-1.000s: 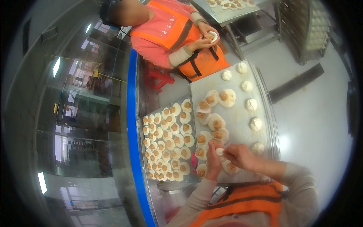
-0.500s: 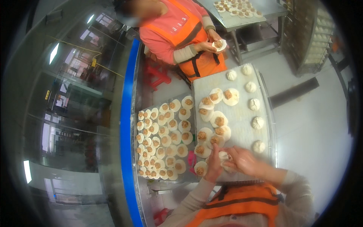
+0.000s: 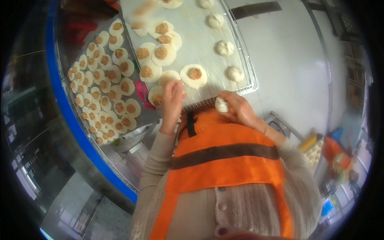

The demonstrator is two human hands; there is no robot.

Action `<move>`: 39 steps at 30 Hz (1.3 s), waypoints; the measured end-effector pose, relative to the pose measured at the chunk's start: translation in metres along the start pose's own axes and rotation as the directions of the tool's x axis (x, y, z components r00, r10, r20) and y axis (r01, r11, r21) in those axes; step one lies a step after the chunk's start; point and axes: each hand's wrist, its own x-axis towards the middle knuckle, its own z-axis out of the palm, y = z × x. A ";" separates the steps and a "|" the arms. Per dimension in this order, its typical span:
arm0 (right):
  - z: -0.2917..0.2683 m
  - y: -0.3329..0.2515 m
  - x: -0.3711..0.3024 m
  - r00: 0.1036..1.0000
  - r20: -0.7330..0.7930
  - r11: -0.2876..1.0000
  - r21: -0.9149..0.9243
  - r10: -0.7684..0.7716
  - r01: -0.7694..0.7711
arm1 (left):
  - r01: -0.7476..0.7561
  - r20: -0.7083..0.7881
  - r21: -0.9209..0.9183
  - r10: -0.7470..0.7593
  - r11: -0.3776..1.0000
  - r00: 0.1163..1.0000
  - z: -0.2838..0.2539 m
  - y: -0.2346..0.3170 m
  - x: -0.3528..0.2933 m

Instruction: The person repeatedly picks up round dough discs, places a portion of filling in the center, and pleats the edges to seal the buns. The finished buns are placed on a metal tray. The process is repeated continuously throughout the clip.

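My right hand [image 3: 242,109] is closed round a pleated white bun [image 3: 222,105], just off the near edge of the wire-edged metal tray [image 3: 192,36]. My left hand [image 3: 172,105] is open, its fingers over a round dough wrapper with brown filling [image 3: 169,76] on that tray; whether they touch it I cannot tell. A single filled wrapper [image 3: 193,76] lies between my hands, further in. More filled wrappers [image 3: 161,54] overlap along the tray's left side. Several finished buns [image 3: 225,48] stand in a row along its right side.
Left of the tray, a metal surface [image 3: 150,116] carries many filled wrappers [image 3: 105,83]. A blue edge [image 3: 72,108] runs beyond it. Something pink [image 3: 141,91] sits between the two. Another person's blurred hand [image 3: 146,8] is over the tray's far left.
The view has swung down and right. My hands have parted: the right has carried the bun right, to the tray's near edge; the left has come away from it towards a wrapper.
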 end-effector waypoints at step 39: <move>-0.009 0.048 0.042 0.899 -0.432 0.889 -0.381 0.071 -0.253 | 0.197 0.225 -0.576 -0.078 0.794 0.971 -0.034 0.008 0.031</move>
